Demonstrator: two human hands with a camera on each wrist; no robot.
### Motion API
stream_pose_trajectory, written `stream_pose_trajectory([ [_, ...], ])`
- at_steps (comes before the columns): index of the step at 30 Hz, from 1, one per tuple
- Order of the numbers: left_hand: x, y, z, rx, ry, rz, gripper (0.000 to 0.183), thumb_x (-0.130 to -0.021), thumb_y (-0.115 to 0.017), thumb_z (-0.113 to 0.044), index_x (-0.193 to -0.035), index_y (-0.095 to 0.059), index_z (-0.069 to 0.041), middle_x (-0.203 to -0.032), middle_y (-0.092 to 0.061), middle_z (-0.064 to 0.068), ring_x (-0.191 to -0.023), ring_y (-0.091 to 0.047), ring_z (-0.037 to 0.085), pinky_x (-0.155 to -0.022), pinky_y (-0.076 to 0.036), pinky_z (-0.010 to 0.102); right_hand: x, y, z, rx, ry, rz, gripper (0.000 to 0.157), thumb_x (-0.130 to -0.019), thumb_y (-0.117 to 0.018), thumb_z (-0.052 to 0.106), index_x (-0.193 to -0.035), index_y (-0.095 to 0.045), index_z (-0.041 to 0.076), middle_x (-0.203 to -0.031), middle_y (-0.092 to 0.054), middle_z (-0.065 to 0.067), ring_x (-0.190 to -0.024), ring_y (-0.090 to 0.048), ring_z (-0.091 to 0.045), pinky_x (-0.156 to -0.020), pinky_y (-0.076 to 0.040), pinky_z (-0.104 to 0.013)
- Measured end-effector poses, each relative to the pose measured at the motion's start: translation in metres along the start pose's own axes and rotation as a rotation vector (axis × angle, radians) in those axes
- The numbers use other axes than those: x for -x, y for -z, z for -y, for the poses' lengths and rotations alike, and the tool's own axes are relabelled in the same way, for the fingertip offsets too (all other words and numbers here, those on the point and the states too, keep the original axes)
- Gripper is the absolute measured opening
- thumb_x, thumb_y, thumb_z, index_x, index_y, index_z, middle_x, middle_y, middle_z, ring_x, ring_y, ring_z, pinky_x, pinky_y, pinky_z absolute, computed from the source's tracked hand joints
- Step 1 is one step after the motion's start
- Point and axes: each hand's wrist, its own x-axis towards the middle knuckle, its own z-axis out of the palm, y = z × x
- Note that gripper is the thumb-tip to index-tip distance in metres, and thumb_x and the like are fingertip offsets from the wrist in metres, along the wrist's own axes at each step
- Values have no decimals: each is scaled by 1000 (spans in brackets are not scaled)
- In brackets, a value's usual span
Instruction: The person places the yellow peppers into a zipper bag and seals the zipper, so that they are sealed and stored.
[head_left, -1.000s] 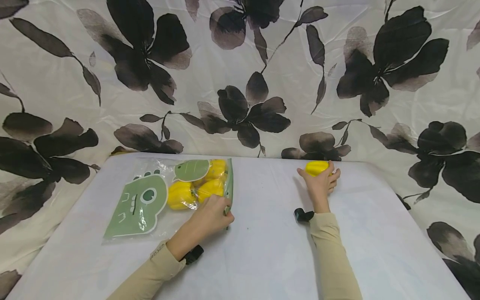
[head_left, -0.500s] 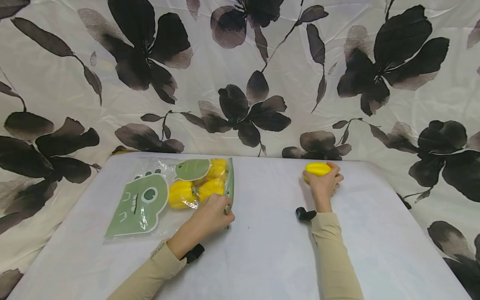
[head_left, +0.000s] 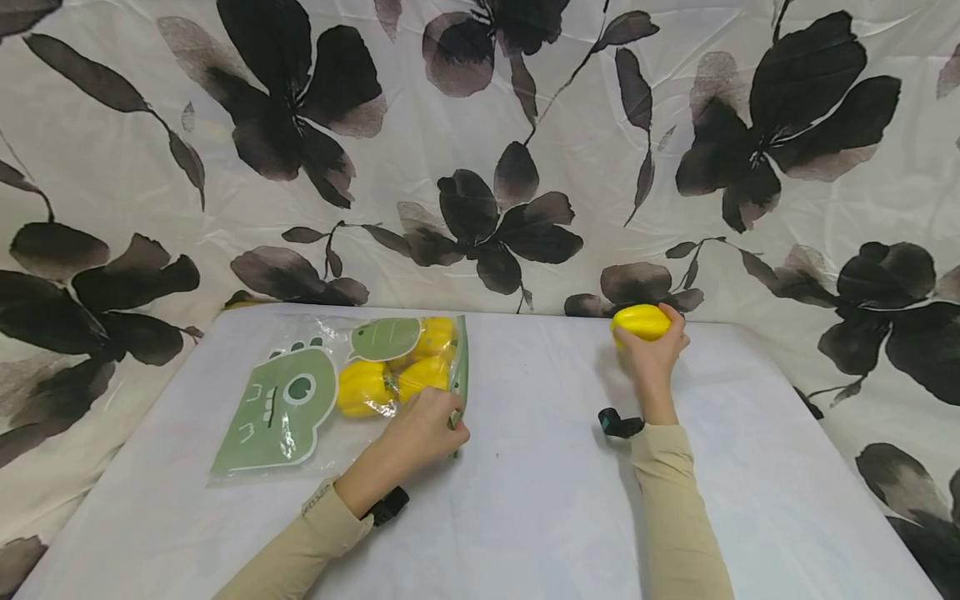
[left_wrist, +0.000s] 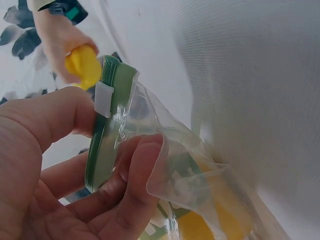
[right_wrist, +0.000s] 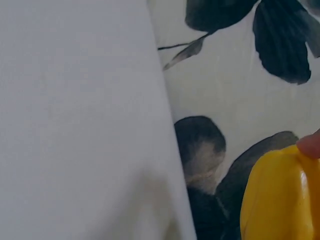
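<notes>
Near the table's back edge, my right hand (head_left: 654, 357) grips a yellow bell pepper (head_left: 641, 320) between thumb and fingers, raised off the cloth with a shadow below. Only part of this bell pepper (right_wrist: 275, 197) and one fingertip show in the right wrist view. My left hand (head_left: 426, 427) pinches the green zip edge of a clear plastic bag (head_left: 281, 412) printed with a green dinosaur. Seen close in the left wrist view, the zip edge bears a white slider (left_wrist: 104, 99) beside my thumb. Several yellow bell peppers (head_left: 364, 390) lie inside the bag, partly hidden by its print.
A white cloth covers the table (head_left: 525, 500), whose back edge meets a hanging curtain (head_left: 615, 167) with dark flowers. The bag lies flat on the table's left half. Each wrist carries a small black camera (head_left: 619, 423).
My right hand has closed its fingers round the bell pepper, turned it and lifted it off the table. The left hand and the bag stay where they were.
</notes>
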Motion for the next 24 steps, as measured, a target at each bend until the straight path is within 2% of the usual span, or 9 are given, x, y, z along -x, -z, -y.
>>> stream_pose_trajectory([
  [5, 0, 1, 0, 5, 9, 8, 23, -76, -69, 0, -61, -54, -10, -52, -39, -5, -47, -35, 8, -43, -30, 20, 6, -3, 15, -170, 64, 78, 87, -78, -75, 3, -148, -24, 19, -146, -25, -6, -128, -33, -19, -108, -33, -33],
  [10, -1, 1, -1, 10, 18, 13, 22, -76, -69, -1, -62, -55, -11, -52, -42, -4, -47, -37, 9, -43, -31, 20, 14, -12, 25, -335, 118, 176, 82, -82, -71, -3, -145, -23, 15, -139, -33, -4, -124, -37, -18, -106, -38, -30],
  [16, -1, 1, -1, 10, 28, 13, 21, -77, -69, -2, -62, -56, -10, -53, -45, -2, -48, -39, 10, -43, -33, 21, 28, -30, 30, -509, 193, 417, 78, -84, -63, -15, -144, -22, 12, -139, -35, -6, -126, -41, -22, -107, -40, -32],
  [20, -1, 1, -1, 8, 28, 17, 21, -77, -70, -2, -63, -57, -10, -54, -47, -2, -48, -41, 10, -43, -34, 21, 38, -43, 27, -515, 160, 593, 81, -83, -62, -18, -147, -22, 12, -142, -30, -6, -127, -43, -25, -104, -42, -31],
  [24, -1, 1, -1, 5, 32, 16, 21, -77, -70, -2, -63, -56, -10, -53, -46, -2, -48, -40, 10, -43, -33, 21, 50, -60, 20, -433, 81, 761, 83, -81, -62, -15, -149, -24, 13, -144, -28, -11, -124, -43, -31, -102, -43, -32],
])
